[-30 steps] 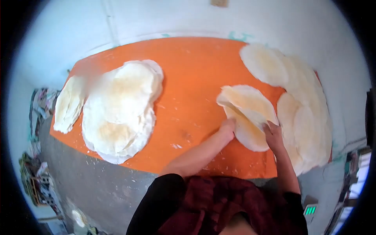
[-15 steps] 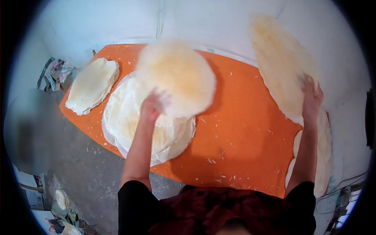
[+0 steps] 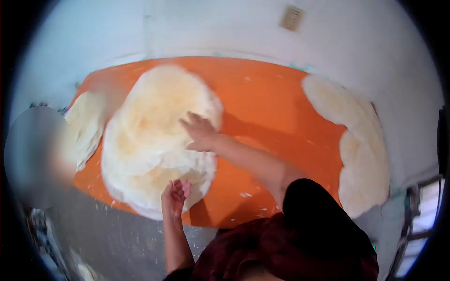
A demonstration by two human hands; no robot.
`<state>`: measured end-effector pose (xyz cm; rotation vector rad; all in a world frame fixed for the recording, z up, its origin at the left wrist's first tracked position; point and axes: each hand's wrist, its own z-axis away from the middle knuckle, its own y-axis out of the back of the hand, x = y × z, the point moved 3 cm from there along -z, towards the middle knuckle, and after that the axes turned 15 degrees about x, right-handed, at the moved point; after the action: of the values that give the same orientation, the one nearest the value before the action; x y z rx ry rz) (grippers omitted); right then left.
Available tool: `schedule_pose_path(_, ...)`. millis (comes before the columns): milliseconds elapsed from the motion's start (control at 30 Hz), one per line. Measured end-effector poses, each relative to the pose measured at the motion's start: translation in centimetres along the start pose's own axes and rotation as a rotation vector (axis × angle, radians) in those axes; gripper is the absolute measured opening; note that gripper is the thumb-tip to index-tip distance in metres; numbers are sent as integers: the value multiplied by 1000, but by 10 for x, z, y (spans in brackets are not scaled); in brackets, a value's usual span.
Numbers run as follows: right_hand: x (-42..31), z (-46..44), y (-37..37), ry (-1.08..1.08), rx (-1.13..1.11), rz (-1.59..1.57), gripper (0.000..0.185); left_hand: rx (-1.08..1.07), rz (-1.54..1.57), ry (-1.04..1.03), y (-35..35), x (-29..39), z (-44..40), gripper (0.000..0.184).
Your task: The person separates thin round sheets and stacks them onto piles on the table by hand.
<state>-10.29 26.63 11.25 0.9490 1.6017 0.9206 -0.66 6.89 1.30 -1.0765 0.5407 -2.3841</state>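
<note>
A wide pile of thin, round, pale flatbreads [image 3: 154, 117] with golden-brown middles lies left of centre on an orange table. My right hand [image 3: 201, 132] reaches across over the pile's right side, fingers spread, apparently touching the top flatbread. Low at the pile's front edge is my left hand [image 3: 176, 194], palm turned inward and fingers loosely curled but apart, with nothing visible in it. It is slightly blurred, and whether it touches the bread I cannot tell.
The orange table [image 3: 267, 122] carries scattered crumbs. A smaller flatbread stack [image 3: 86, 124] sits at its left end, and overlapping flatbreads [image 3: 361, 150] lie along its right end. Behind rises a white wall [image 3: 225, 28] with an outlet plate [image 3: 292, 18].
Both hands have let go of their flatbreads. The left one's now lies on the pile; the right one's has come down at the right end. My right hand swung left, my left hand drew back.
</note>
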Motion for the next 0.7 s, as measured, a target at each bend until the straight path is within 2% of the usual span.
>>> schedule_pose_path(67,30,18,9,0,139,-21,66,-60,-182,23,-29,-37,18,30)
schedule_pose_path(167,126,30,10,-170,83,-193,53,-156,-454,-33,-76,-82,20,23)
schedule_pose_path(233,197,67,34,-547,213,-546,45,-230,-613,-145,-104,-110,9,23)
schedule_pose_path(267,229,93,45,-723,285,-734,42,-274,-758,-292,-120,-122,5,24)
schedule_pose_path(333,291,161,67,-1085,678,-1303,37,-365,-1029,-607,-154,-145,-1,28)
schedule_pose_path(367,341,195,65,-1046,717,-1455,33,-395,-1291,-799,-171,-155,-3,41)
schedule_pose_path(400,361,224,83,-1280,957,-1482,31,-393,-1418,-1005,-183,-167,-4,45)
schedule_pose_path(467,425,285,95,-1376,1178,-1592,28,-371,-1626,-1443,-199,-197,-7,54)
schedule_pose_path(533,460,332,113,-1344,1435,-1530,24,-278,-1803,-1490,-202,-227,-13,61)
schedule_pose_path(600,517,361,117,-1441,1562,-1631,21,-219,-1902,-1524,-202,-238,-21,66)
schedule_pose_path(700,551,367,136,-1404,1717,-1563,21,-190,-1965,-1506,-207,-238,-20,68)
